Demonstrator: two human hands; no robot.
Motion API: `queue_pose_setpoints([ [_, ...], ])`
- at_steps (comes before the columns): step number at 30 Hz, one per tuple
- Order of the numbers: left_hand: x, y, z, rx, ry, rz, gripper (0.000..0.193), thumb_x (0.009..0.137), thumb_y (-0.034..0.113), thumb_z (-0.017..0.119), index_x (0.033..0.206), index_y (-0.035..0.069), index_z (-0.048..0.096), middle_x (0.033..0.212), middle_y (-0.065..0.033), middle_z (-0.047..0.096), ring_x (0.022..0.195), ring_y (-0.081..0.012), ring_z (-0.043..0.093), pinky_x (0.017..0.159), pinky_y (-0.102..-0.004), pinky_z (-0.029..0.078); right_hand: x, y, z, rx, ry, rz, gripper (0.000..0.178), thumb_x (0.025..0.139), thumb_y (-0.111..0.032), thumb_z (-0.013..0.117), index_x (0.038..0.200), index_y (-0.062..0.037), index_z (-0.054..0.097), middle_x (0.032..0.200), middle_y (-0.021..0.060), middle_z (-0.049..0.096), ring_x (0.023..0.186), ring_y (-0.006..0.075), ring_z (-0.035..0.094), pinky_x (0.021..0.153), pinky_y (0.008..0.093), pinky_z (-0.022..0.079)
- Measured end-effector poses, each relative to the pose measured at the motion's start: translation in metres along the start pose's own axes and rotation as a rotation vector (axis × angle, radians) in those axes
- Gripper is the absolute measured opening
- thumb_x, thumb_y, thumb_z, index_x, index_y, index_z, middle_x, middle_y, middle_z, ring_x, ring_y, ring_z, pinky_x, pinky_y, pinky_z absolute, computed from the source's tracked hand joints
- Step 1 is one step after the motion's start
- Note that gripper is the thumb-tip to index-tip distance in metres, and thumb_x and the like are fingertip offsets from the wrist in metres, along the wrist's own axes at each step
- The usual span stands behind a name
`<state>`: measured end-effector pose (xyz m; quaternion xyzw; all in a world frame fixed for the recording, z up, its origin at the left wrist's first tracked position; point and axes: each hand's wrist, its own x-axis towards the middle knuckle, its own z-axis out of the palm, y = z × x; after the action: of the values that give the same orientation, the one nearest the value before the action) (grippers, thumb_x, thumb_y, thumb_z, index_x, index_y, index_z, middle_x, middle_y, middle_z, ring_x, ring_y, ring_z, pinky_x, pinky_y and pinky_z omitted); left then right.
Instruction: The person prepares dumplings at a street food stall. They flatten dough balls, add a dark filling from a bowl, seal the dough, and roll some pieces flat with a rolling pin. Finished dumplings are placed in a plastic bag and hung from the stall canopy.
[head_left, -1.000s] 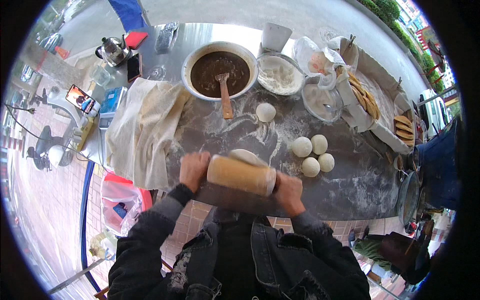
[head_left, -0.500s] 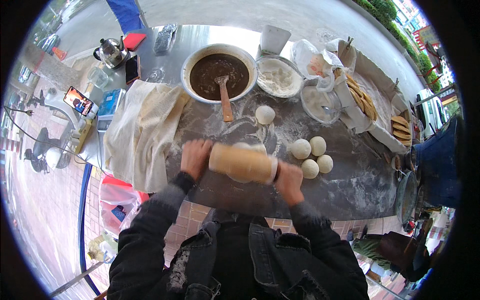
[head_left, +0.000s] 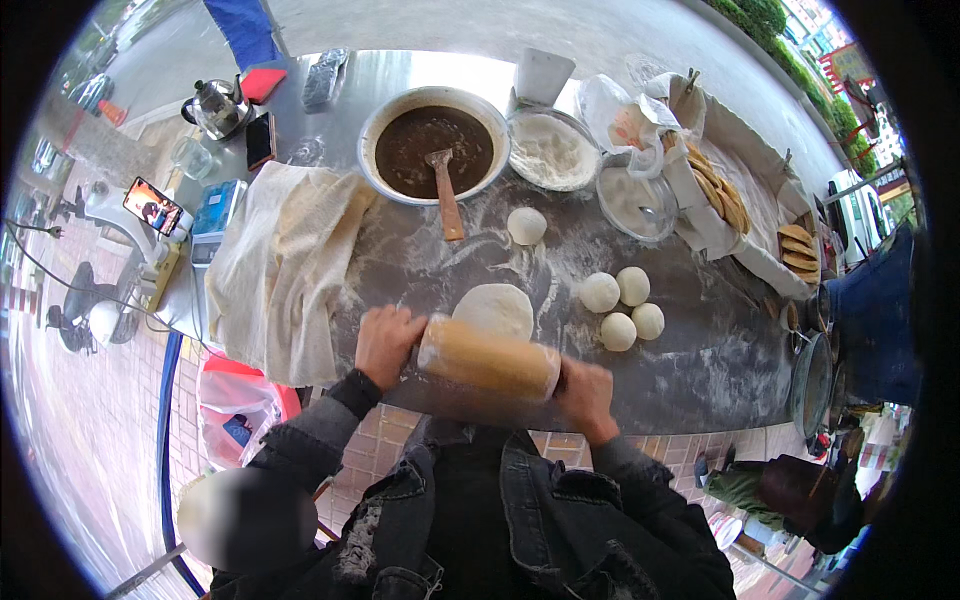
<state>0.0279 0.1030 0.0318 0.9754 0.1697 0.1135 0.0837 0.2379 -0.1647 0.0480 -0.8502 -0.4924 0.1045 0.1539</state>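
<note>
A thick wooden rolling pin [head_left: 487,360] lies across the near part of the floured table, slightly blurred. My left hand [head_left: 388,345] is closed round its left end, and my right hand [head_left: 586,396] grips the right end. Just beyond the pin is a flattened round of dough [head_left: 495,310], its near edge hidden under the roller. A single dough ball [head_left: 527,226] rests farther back. To the right, several dough balls [head_left: 617,331] sit in a cluster on the dark, flour-dusted surface.
Along the back stand a bowl of dark brown paste [head_left: 376,190] with a wooden-handled spatula [head_left: 449,205] and a bowl of flour [head_left: 553,150]. A cloth-lined tray [head_left: 745,130] holds flat breads at right. Beige cloth [head_left: 285,260], a phone [head_left: 155,207] and a kettle [head_left: 217,108] are at left.
Both hands have drawn the rolling pin nearer to me. More of the flattened dough now shows beyond it. The dough balls stay where they were.
</note>
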Motion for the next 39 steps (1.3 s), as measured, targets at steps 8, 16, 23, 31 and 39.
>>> queue_pose_setpoints([
  [8,0.091,-0.030,0.027,0.118,0.199,-0.031,0.019,0.081,0.013,0.056,0.098,0.018,0.063,0.081,-0.0066,0.058,0.084,-0.0243,0.057,0.073,-0.0387,0.041,0.098,0.029,0.019,-0.088,0.323,-0.057,0.011,0.077,-0.022,0.064,0.079,-0.0114,0.061,0.068,0.0140,0.063,0.065,0.0353,0.064,0.057,0.0458,0.047],
  [16,0.033,-0.017,0.013,0.000,0.059,-0.136,0.012,0.081,0.016,0.059,0.091,0.016,0.063,0.078,-0.0055,0.055,0.083,-0.0235,0.056,0.073,-0.0388,0.040,0.055,0.005,0.021,-0.103,0.127,-0.001,0.011,0.074,-0.020,0.065,0.080,-0.0117,0.062,0.069,0.0141,0.063,0.064,0.0350,0.064,0.056,0.0456,0.047],
  [23,0.056,-0.012,0.023,0.077,0.093,-0.058,0.017,0.079,0.012,0.055,0.095,0.016,0.062,0.079,-0.0047,0.054,0.082,-0.0229,0.055,0.073,-0.0381,0.039,0.056,0.020,0.022,-0.031,0.179,0.007,0.011,0.073,-0.019,0.067,0.080,-0.0116,0.062,0.069,0.0139,0.063,0.065,0.0355,0.063,0.058,0.0472,0.047],
  [31,0.074,-0.032,0.027,0.027,0.136,-0.099,0.013,0.080,0.013,0.057,0.092,0.017,0.062,0.076,-0.0047,0.053,0.082,-0.0233,0.056,0.073,-0.0379,0.040,0.098,0.026,0.022,-0.079,0.222,-0.023,0.009,0.076,-0.020,0.062,0.079,-0.0116,0.060,0.065,0.0132,0.062,0.062,0.0353,0.063,0.056,0.0469,0.047],
  [39,0.030,0.000,0.015,0.025,0.033,-0.073,0.016,0.079,0.014,0.057,0.093,0.018,0.063,0.076,-0.0038,0.053,0.082,-0.0223,0.056,0.073,-0.0366,0.041,0.022,0.004,0.019,-0.041,0.019,0.108,0.009,0.075,-0.022,0.065,0.079,-0.0141,0.061,0.066,0.0140,0.062,0.061,0.0358,0.063,0.054,0.0474,0.046],
])
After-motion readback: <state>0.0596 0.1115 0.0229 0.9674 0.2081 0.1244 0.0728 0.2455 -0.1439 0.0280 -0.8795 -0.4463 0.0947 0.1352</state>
